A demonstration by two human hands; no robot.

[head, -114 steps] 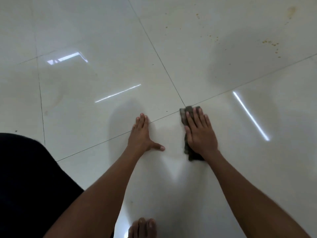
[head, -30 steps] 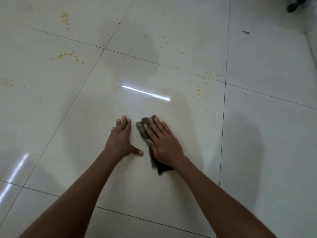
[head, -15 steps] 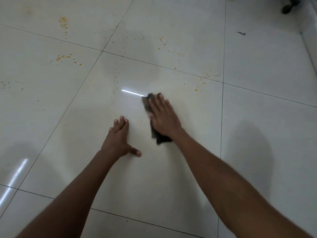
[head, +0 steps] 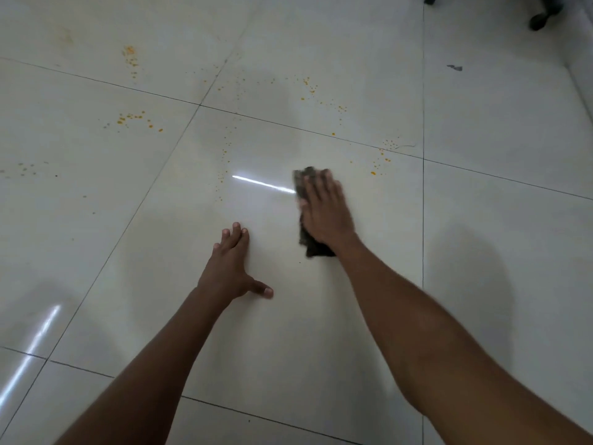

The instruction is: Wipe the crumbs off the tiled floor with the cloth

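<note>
A glossy tiled floor [head: 497, 220] of large pale tiles fills the view, grout lines crossing it. Two bare forearms reach over one tile. The left hand [head: 229, 268] lies flat, fingers straight, thumb spread, holding nothing. The right hand [head: 324, 210], fingers straight and together, presses one dark cloth [head: 313, 247] flat against the floor; the folded cloth's long axis points away from the person, toward the tile's far edge. Several clusters of orange crumbs [head: 134, 118] dot the far tiles, one cluster [head: 380, 162] near the tile's far right corner, just beyond the cloth.
</note>
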